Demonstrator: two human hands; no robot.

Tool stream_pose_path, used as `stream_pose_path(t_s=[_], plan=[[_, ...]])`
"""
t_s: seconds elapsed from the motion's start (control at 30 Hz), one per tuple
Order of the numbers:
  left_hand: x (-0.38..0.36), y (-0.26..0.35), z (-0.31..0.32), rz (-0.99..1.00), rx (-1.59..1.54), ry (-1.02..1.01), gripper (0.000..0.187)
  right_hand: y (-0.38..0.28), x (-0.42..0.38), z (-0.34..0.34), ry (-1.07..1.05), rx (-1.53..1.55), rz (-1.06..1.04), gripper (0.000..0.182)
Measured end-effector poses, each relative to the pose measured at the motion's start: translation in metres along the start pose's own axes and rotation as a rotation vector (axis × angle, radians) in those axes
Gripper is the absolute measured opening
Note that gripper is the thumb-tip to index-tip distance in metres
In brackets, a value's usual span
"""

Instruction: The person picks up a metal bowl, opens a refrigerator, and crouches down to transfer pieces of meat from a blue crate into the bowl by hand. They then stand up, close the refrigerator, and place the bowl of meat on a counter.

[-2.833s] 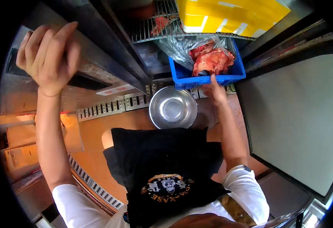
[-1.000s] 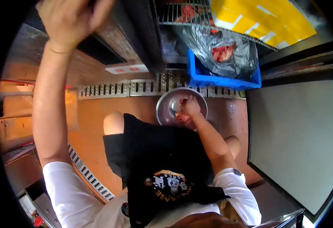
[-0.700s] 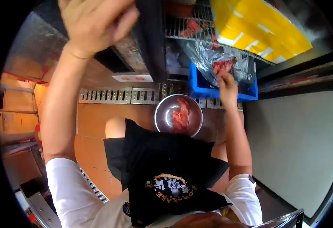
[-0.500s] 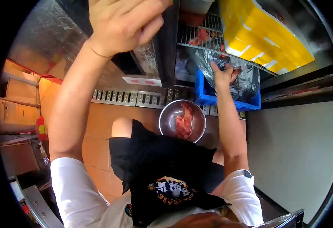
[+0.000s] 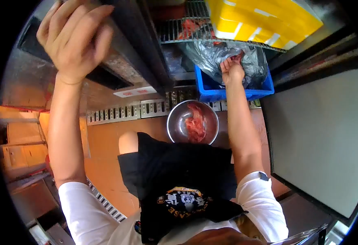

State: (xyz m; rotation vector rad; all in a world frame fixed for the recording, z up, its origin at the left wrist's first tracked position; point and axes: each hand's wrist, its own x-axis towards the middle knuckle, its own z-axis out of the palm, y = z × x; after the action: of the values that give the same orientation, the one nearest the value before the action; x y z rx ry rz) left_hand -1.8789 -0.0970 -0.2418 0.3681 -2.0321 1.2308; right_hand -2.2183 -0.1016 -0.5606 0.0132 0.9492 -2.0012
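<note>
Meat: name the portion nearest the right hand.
The portion in the grey bag, by the right hand; one lies in the bowl, another on the shelf.

Meat (image 5: 195, 124) in bowl (image 5: 176, 123), nr crate (image 5: 210, 94)

Crate (image 5: 211, 95): blue. Plastic bag (image 5: 207, 57): silvery grey. Meat (image 5: 195, 128): red, streaked with paler pink. Bowl (image 5: 177, 126): silver. Box (image 5: 260, 18): yellow with short white strips. Apron (image 5: 187, 171): black, printed in white and orange. Sleeves (image 5: 85, 210): plain white. Label (image 5: 134, 92): white, red characters. Grate (image 5: 113, 116): silver, rows of dark slots. Floor (image 5: 103, 147): orange-brown. Door panel (image 5: 322, 139): pale grey, black-edged.
</note>
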Motion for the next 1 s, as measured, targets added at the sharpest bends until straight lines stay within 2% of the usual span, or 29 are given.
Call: stream_pose_path(t_s=[0.07,0.1,0.13,0.2,0.23,0.27,0.33,0.37,0.4,0.47,0.57,0.6,0.7,0.77,0.8,0.87,0.9,1.0], plan=[[-0.003,-0.003,0.0,0.0,0.016,0.005,0.021,0.0,0.028,-0.002,0.007,-0.181,0.213,0.05],[-0.001,-0.002,0.001,0.009,0.015,0.012,0.021,-0.005,0.028,0.0,-0.114,-0.28,0.178,0.036],[0.0,-0.001,0.001,-0.004,0.021,0.006,0.02,-0.01,0.032,0.001,-0.115,-0.271,0.177,0.036],[0.002,-0.001,-0.001,-0.011,0.037,-0.009,0.019,-0.018,0.039,0.005,-0.309,-0.233,0.199,0.037],[0.004,0.0,-0.002,-0.011,0.037,-0.015,0.019,-0.022,0.03,0.015,-0.269,-0.263,0.196,0.028],[0.004,0.001,-0.002,-0.014,0.035,-0.022,0.019,-0.02,0.035,0.018,-0.277,-0.263,0.202,0.028],[0.001,0.001,-0.001,-0.017,0.048,-0.036,0.019,-0.016,0.052,0.016,-0.315,-0.493,0.196,0.019],[0.0,0.0,0.0,-0.014,0.047,-0.023,0.019,-0.007,0.062,0.016,-0.273,-0.465,0.169,0.011],[0.0,0.0,0.0,-0.011,0.048,-0.01,0.019,-0.004,0.073,0.013,-0.274,-0.462,0.169,0.011],[0.001,0.0,-0.001,0.002,0.05,-0.029,0.019,-0.005,0.075,0.016,-0.228,-0.666,0.184,0.013],[0.003,-0.003,-0.001,0.031,0.062,-0.042,0.019,-0.007,0.084,0.014,-0.22,-0.51,0.161,0.013],[0.002,-0.003,-0.001,0.039,0.066,-0.039,0.02,-0.011,0.095,0.011,-0.178,-0.422,0.233,0.004],[0.001,-0.002,-0.002,0.025,0.068,-0.067,0.02,-0.056,0.074,0.008,-0.08,-0.333,0.217,0.011],[-0.003,-0.008,-0.002,0.022,0.035,-0.081,0.021,-0.077,0.07,-0.016,-0.223,-0.445,0.166,0.029],[-0.002,-0.011,-0.001,0.032,0.028,-0.068,0.02,-0.087,0.06,-0.031,-0.208,-0.453,0.164,0.029],[-0.003,-0.013,0.0,0.036,0.025,-0.068,0.019,-0.114,0.033,-0.048,-0.251,-0.563,0.228,0.04],[-0.003,-0.013,0.0,0.034,0.003,-0.073,0.018,-0.122,0.038,-0.066,-0.371,-0.526,0.252,0.045],[0.001,-0.009,-0.001,0.052,0.015,-0.058,0.019,-0.152,0.005,-0.068,-0.391,-0.479,0.244,0.045]])
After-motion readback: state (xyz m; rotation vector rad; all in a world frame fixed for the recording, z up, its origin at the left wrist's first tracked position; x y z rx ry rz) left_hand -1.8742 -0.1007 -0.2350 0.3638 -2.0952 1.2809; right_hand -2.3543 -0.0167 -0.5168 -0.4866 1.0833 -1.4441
